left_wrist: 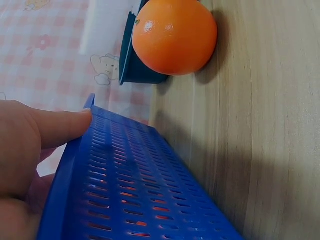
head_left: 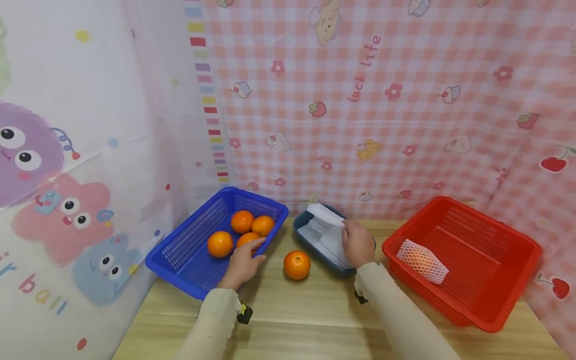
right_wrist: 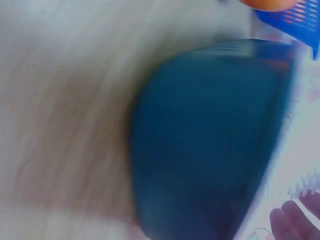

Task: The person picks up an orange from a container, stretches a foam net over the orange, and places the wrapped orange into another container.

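Pink-and-white gingham cloth hangs beyond the left grip and the right grip. Below them spreads a pale wood-grain worktop. Right of the right grip sits a red plastic basket; under and to the left of the left grip lies a slotted blue plastic basket. Smaller, a dark teal tray rests just below the right grip, lined with white foam netting. The left grip reaches over the blue rim, fingers loosely extended, thumb at the rim; whether its fingertips touch the nearest orange beneath cannot be told. The right grip is closed in a pinch on one end of a white foam net, which slants up and leftward from it, over the tray. A net-wrapped orange lies right of the right grip, inside the red basket. Between the two grips, a bare orange stands on the worktop. Three more oranges lie ahead and left of the left grip, inside the blue basket.
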Action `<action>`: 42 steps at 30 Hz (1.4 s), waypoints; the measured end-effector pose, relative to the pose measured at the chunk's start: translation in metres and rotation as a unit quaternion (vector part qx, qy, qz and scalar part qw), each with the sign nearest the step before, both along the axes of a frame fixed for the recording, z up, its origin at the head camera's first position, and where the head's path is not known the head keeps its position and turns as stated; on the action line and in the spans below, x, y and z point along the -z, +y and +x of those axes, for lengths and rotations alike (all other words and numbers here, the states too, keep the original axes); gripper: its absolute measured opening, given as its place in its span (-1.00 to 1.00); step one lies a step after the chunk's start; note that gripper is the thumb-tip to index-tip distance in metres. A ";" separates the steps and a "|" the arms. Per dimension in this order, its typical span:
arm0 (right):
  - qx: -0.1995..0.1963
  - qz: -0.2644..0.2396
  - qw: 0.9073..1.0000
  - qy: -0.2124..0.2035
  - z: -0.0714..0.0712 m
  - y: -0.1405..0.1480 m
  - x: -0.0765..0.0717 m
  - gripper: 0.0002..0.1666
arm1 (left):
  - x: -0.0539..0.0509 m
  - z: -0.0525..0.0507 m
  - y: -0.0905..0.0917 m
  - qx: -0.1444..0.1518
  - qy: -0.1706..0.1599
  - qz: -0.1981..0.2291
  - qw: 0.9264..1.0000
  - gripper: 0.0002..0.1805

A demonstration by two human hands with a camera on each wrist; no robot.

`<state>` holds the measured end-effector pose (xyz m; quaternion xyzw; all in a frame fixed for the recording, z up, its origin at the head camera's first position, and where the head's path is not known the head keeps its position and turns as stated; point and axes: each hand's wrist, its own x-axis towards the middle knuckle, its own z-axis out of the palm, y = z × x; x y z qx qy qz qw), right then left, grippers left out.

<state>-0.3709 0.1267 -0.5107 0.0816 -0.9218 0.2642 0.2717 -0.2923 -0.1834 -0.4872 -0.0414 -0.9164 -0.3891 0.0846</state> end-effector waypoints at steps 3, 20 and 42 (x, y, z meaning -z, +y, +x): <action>-0.002 -0.045 0.999 0.015 0.003 0.002 -0.008 -0.74 | 0.002 -0.001 -0.001 0.001 0.001 0.000 1.000 -0.48; 0.000 -0.187 0.982 -0.007 0.032 0.024 -0.028 -0.74 | 0.002 -0.002 0.004 -0.013 0.040 -0.001 0.999 -0.49; -0.135 -0.272 0.950 0.072 0.095 -0.027 0.014 -0.69 | -0.043 0.008 0.072 0.107 0.027 0.358 0.927 -0.76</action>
